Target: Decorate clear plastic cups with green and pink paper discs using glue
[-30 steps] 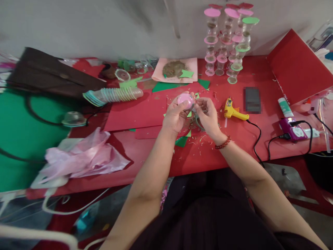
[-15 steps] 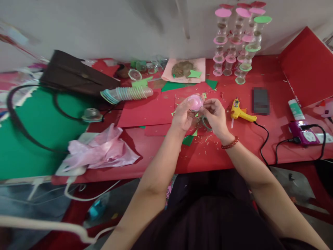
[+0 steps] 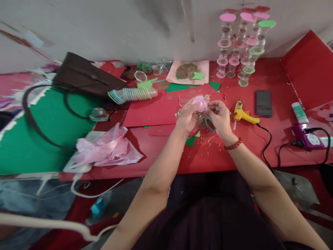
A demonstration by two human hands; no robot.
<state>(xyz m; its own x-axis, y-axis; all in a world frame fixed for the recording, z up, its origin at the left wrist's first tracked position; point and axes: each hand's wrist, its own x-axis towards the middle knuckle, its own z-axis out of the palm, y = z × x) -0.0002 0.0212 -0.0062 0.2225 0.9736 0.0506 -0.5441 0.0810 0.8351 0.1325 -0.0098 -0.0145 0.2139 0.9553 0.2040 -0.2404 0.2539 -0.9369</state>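
A glossy pink disc (image 3: 199, 103), which looks to be the end of a small clear plastic cup, is held over the table. My left hand (image 3: 186, 116) is closed around it, the thumb lying across its pink face. At the disc's right edge, my right hand (image 3: 220, 118) pinches the rim between thumb and fingertips. What lies behind the disc is mostly hidden. Just below my hands, the green handle (image 3: 209, 124) of what seem to be scissors lies among paper shavings. To the right rests a yellow glue gun (image 3: 245, 115) with a clear stick at its nozzle.
Stacked cup towers (image 3: 234, 61) with pink and green discs stand at the back right. A row of nested cups (image 3: 135, 94), a brown bag (image 3: 87, 76) and a pink plastic bag (image 3: 108, 147) lie left. A purple plug adapter (image 3: 309, 135) with cables sits right.
The whole view has shifted slightly, so things appear a little farther right and the back items lower. Both hands keep their hold on the pink disc.
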